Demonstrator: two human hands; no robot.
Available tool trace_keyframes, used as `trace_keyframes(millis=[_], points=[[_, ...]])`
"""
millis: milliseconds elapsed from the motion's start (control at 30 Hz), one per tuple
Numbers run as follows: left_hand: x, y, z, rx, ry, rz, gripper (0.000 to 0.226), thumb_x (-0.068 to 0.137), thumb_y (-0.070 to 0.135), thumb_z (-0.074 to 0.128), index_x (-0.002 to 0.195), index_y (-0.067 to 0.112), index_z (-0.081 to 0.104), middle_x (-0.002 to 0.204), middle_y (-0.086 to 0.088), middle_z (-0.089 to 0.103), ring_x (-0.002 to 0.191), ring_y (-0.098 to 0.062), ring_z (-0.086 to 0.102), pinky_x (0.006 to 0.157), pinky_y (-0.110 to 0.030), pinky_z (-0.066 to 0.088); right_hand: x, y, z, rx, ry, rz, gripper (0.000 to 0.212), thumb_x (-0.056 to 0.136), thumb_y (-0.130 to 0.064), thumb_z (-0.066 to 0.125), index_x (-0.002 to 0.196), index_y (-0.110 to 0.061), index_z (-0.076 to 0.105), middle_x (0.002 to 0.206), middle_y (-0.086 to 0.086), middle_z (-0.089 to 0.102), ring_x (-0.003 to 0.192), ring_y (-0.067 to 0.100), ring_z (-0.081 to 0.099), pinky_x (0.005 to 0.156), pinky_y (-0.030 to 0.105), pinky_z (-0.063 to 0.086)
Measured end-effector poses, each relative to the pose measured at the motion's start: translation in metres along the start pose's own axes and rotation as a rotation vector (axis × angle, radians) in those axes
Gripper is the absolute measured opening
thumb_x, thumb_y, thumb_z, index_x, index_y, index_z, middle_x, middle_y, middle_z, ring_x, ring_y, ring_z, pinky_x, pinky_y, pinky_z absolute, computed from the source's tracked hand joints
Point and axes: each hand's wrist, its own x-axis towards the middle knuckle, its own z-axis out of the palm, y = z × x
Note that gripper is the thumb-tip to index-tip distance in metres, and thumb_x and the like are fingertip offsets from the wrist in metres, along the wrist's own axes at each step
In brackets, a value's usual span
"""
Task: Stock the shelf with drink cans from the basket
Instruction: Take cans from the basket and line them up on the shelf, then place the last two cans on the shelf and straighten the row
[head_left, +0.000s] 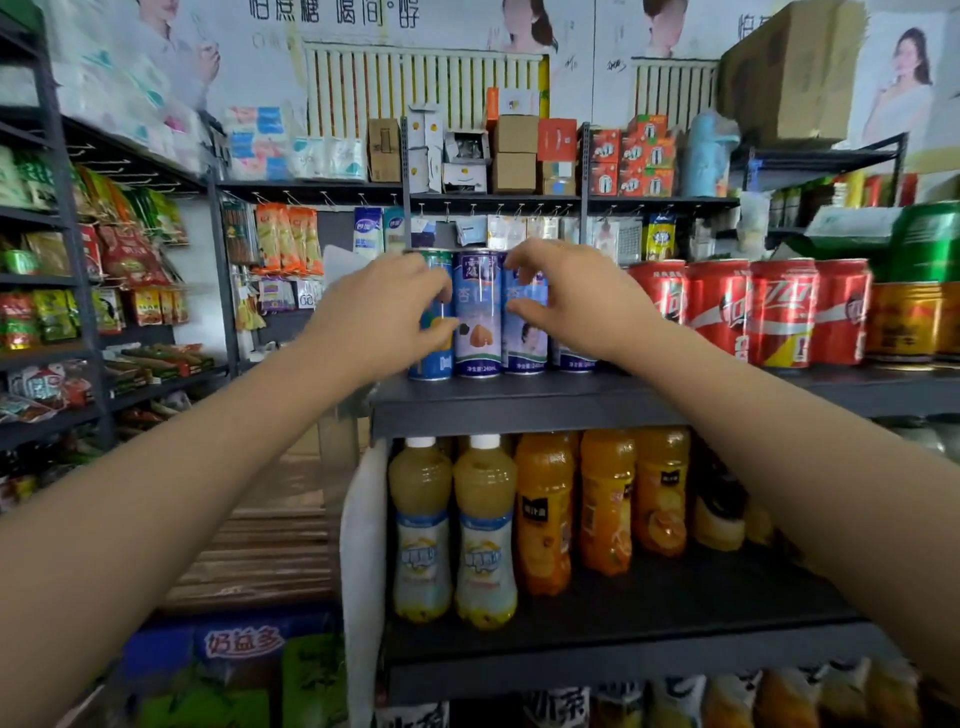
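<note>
Several tall blue-and-white drink cans stand in a row at the left end of the dark shelf (519, 410). My left hand (379, 317) curls around the leftmost can (435, 358), a blue one with yellow on it. The middle can (478, 312) stands free between my hands. My right hand (576, 301) wraps the right-hand cans: thumb and fingers lie on the third can (527, 338), and the palm hides a fourth can (574, 362) except for its base. The basket is out of view.
Red cola cans (753, 312) and gold cans (904, 322) fill the same shelf to the right. Juice bottles (485, 530) stand on the shelf below. Snack racks (130, 270) line the left wall, and boxes (514, 150) sit on the top shelf.
</note>
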Motion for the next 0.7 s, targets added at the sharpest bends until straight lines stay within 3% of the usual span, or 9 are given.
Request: trace_keyframes(millis=[100, 200, 333, 467, 567, 700], points=[[-0.033, 0.041, -0.017, -0.033, -0.103, 0.13, 0.021, 0.092, 0.037, 0.049, 0.095, 0.017, 0.054, 0.081, 0.005, 0.047, 0.081, -0.016, 0.044, 0.063, -0.028, 0.033, -0.053, 0.0, -0.025, 0.065, 0.008, -0.036, 0.029, 0.09, -0.028, 0.058, 0.115, -0.013, 0.056, 0.094, 0.001, 0.067, 0.07, 0.013, 0.051, 0.07, 0.032, 0.049], [-0.072, 0.086, -0.016, -0.113, -0.152, 0.208, 0.02, 0.09, 0.038, 0.05, 0.079, 0.022, 0.045, 0.066, 0.009, 0.039, 0.07, -0.014, 0.042, 0.058, -0.029, 0.032, -0.116, 0.006, -0.035, 0.115, -0.045, -0.023, 0.025, 0.088, -0.028, 0.06, 0.108, -0.012, 0.059, 0.079, -0.003, 0.063, 0.071, 0.017, 0.056, 0.068, 0.039, 0.052], [-0.134, 0.149, 0.019, -0.235, -0.331, 0.223, 0.02, 0.09, 0.041, 0.049, 0.082, 0.023, 0.045, 0.081, 0.005, 0.053, 0.081, -0.02, 0.058, 0.058, -0.03, 0.04, -0.211, 0.021, -0.021, 0.132, -0.252, 0.125, 0.023, 0.089, -0.033, 0.058, 0.106, -0.018, 0.058, 0.086, 0.0, 0.068, 0.079, 0.023, 0.064, 0.069, 0.043, 0.055], [-0.198, 0.223, 0.062, -0.343, -0.703, 0.261, 0.022, 0.095, 0.039, 0.043, 0.096, 0.019, 0.053, 0.087, 0.004, 0.052, 0.084, -0.018, 0.056, 0.06, -0.029, 0.039, -0.318, 0.029, -0.002, 0.158, -0.605, 0.305, 0.024, 0.093, -0.036, 0.052, 0.112, -0.02, 0.054, 0.091, -0.002, 0.065, 0.078, 0.019, 0.061, 0.067, 0.039, 0.055], [-0.246, 0.273, 0.101, -0.403, -0.887, 0.338, 0.021, 0.094, 0.038, 0.044, 0.084, 0.02, 0.048, 0.081, 0.002, 0.051, 0.075, -0.02, 0.054, 0.064, -0.036, 0.049, -0.403, 0.028, 0.009, 0.215, -0.734, 0.457, 0.023, 0.093, -0.035, 0.052, 0.11, -0.02, 0.056, 0.089, -0.003, 0.064, 0.074, 0.016, 0.058, 0.065, 0.036, 0.055], [-0.303, 0.329, 0.152, -0.396, -1.133, 0.437, 0.025, 0.094, 0.034, 0.045, 0.072, 0.024, 0.04, 0.07, 0.003, 0.048, 0.063, -0.018, 0.049, 0.062, -0.038, 0.049, -0.52, 0.023, 0.028, 0.339, -0.847, 0.712, 0.013, 0.092, -0.029, 0.055, 0.1, -0.019, 0.058, 0.087, -0.001, 0.065, 0.074, 0.016, 0.06, 0.065, 0.037, 0.055]])
